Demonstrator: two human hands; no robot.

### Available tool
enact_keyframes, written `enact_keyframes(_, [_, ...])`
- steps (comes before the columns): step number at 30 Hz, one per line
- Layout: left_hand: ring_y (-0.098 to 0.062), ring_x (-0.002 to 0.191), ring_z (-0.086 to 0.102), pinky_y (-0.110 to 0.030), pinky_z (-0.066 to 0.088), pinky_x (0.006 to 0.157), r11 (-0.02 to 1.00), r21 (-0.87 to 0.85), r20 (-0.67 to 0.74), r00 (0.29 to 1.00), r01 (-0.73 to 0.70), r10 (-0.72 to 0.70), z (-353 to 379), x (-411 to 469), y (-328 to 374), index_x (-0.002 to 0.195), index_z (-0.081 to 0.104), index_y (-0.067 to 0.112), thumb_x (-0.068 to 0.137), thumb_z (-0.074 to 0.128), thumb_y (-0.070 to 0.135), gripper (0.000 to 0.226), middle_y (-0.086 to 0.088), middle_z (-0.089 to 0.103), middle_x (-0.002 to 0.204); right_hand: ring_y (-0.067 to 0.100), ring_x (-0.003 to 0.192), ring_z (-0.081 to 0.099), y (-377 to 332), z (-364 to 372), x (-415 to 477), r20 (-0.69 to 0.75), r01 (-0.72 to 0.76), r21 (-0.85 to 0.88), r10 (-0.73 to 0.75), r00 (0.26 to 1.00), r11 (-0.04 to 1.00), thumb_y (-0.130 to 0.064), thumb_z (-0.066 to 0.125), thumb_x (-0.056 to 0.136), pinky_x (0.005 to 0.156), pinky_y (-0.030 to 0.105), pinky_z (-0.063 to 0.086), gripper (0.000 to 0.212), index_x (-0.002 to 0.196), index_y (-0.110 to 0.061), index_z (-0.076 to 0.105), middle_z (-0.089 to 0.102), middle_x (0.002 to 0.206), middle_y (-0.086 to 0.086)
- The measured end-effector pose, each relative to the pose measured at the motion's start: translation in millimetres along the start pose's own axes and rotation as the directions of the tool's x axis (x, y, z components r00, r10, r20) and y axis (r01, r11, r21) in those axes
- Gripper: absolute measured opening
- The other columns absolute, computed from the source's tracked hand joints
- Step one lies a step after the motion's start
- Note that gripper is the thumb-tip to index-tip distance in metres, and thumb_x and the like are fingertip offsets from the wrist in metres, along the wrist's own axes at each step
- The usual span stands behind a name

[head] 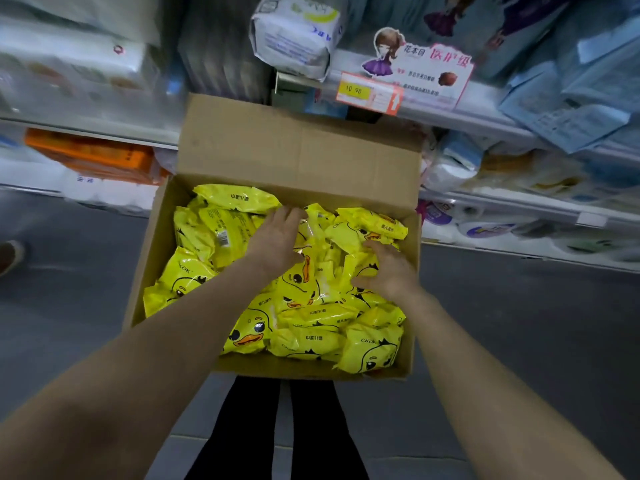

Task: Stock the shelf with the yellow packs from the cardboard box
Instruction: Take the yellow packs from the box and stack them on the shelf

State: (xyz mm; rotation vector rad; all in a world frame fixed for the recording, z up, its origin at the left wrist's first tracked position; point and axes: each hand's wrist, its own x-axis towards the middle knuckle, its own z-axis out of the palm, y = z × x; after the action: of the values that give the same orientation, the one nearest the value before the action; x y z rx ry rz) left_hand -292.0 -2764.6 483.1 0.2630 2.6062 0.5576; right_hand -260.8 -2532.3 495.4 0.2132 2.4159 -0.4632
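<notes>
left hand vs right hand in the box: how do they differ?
Left hand reaches farther toward the back of the cardboard box, near its middle; right hand sits nearer, by the right wall. Left hand's fingers lie fairly straight and together on the yellow packs; right hand's are spread and bent. Shared: both palm-down on the packs, no pack lifted.

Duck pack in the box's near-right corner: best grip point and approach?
Take the pack from above, fingers across its puffy middle: it lies face up on top of the pile, nothing over it. The cardboard box wall blocks its right and near sides. The right hand is probably nearest.
</notes>
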Motion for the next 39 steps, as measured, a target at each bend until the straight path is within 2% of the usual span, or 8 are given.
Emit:
enact_keyframes(4, [-0.035,0.148,-0.008,-0.050,0.002,0.121,0.803,0.466,0.165,0.928,-0.372,0.334,19.1,0.8,0.4,0.151,0.025,0.032,0.080,0.073,0.028,0.086,-0.009,0.002,0.162,0.027,0.135,0.037,10.0,16.7,-3.8,-0.024,-0.022,-0.248,0.017,1.000,0.968,-0.039,0.085,0.067,0.109,0.047,0.030,0.102,0.148,-0.032,0.023,0.039,0.145,0.003])
enact_keyframes(7, [-0.031,0.149,-0.001,-0.046,-0.002,0.121,0.664,0.550,0.291,0.862,-0.506,0.416,28.5,1.9,1.9,0.146,0.037,0.031,0.088,0.063,0.014,0.066,-0.009,0.014,0.160,0.026,0.130,0.042,16.2,23.3,-0.5,-0.063,-0.010,-0.310,-0.010,0.998,0.951,-0.040,0.085,0.066,0.107,0.044,0.030,0.101,0.146,-0.028,0.025,0.042,0.139,0.005])
enact_keyframes(13, [-0.031,0.134,0.034,-0.037,0.038,0.104,0.683,0.638,0.333,0.927,-0.356,0.172,14.2,-0.2,23.7,0.140,0.045,0.025,0.085,0.067,0.014,0.060,-0.014,0.029,0.145,0.032,0.111,0.058,18.5,14.8,-1.1,0.005,0.081,-0.355,-0.084,0.996,0.931,-0.038,0.078,0.078,0.087,0.038,0.048,0.064,0.134,-0.024,0.050,0.055,0.122,0.008])
enact_keyframes(20, [-0.028,0.126,0.038,-0.035,0.044,0.091,0.728,0.630,0.244,0.959,-0.271,0.146,-14.9,-9.2,29.3,0.122,0.063,0.029,0.086,0.066,0.021,0.037,-0.005,0.038,0.134,0.034,0.120,0.055,16.5,-20.0,-20.4,-0.209,-0.033,0.202,0.076,0.975,0.979,-0.040,0.079,0.077,0.095,0.040,0.045,0.079,0.143,-0.026,0.038,0.055,0.137,0.011])
enact_keyframes(25, [-0.022,0.120,0.047,-0.031,0.041,0.095,0.887,0.448,0.075,0.994,-0.108,0.083,-43.1,-16.6,32.7,0.117,0.064,0.032,0.084,0.069,0.037,0.034,0.003,0.059,0.121,0.020,0.114,0.061,0.9,-55.8,-33.7,-0.307,0.091,0.491,0.075,0.949,0.867,-0.044,0.083,0.061,0.098,0.041,0.048,0.080,0.131,-0.035,0.047,0.064,0.124,-0.004])
enact_keyframes(29, [-0.026,0.101,0.061,-0.028,0.039,0.069,0.982,0.158,-0.119,0.989,0.105,-0.086,-82.0,-28.3,41.7,0.101,0.068,0.029,0.084,0.068,0.046,0.024,-0.005,0.068,0.101,0.015,0.099,0.066,-16.2,-88.1,-47.0,-0.328,0.135,0.545,0.063,0.942,0.828,-0.028,0.085,0.070,0.092,0.035,0.051,0.063,0.126,-0.026,0.058,0.071,0.103,-0.010])
enact_keyframes(35, [-0.033,0.085,0.060,-0.031,0.034,0.061,0.956,-0.268,-0.264,0.944,0.124,-0.196,-144.5,-44.6,39.7,0.064,0.046,0.021,0.081,0.074,0.039,0.037,-0.005,0.060,0.076,0.023,0.125,0.055,-48.2,-132.7,-68.1,-0.353,0.223,0.593,0.000,0.936,0.773,-0.026,0.070,0.088,0.108,0.045,0.041,0.069,0.145,-0.023,0.031,0.057,0.136,-0.001])
enact_keyframes(39, [-0.030,0.080,0.057,-0.034,0.034,0.062,0.952,-0.305,-0.365,0.922,0.011,-0.127,-194.8,-57.9,46.7,0.074,0.047,0.021,0.088,0.068,0.031,0.027,-0.003,0.058,0.075,0.023,0.127,0.050,-71.1,-164.7,-89.0,-0.395,0.303,0.561,-0.072,0.916,0.770,-0.026,0.058,0.097,0.109,0.043,0.039,0.062,0.147,-0.027,0.023,0.050,0.143,0.001])
